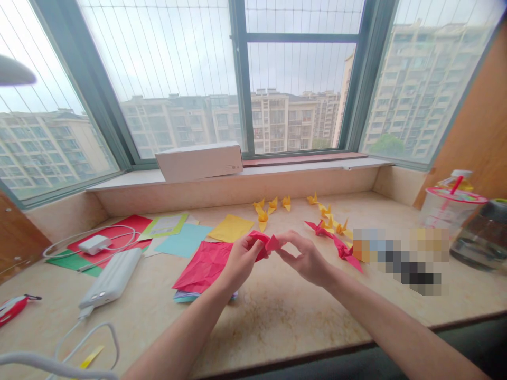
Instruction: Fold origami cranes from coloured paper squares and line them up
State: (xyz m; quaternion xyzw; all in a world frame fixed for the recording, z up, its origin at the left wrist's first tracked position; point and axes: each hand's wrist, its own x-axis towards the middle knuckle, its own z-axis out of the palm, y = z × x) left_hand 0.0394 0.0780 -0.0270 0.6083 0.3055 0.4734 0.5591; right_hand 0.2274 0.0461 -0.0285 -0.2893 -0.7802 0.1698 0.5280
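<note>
A small folded piece of red paper [266,244] is held between both hands above the stone counter [277,316]. My left hand [241,259] pinches its left side with closed fingers. My right hand [304,257] pinches its right tip between thumb and forefinger. Just below my left hand lies a stack of coloured paper sheets with a red sheet [203,265] on top. Several finished yellow paper cranes [272,205] and red paper cranes [343,248] stand on the counter beyond and to the right of my hands.
Loose yellow [231,227], blue [184,238], green and red sheets lie at the back left. A white power bank [112,277], a charger [93,244] and cables sit left. A white box [199,161] rests on the sill. A lidded cup [447,207] and a glass jar [481,235] stand at the right.
</note>
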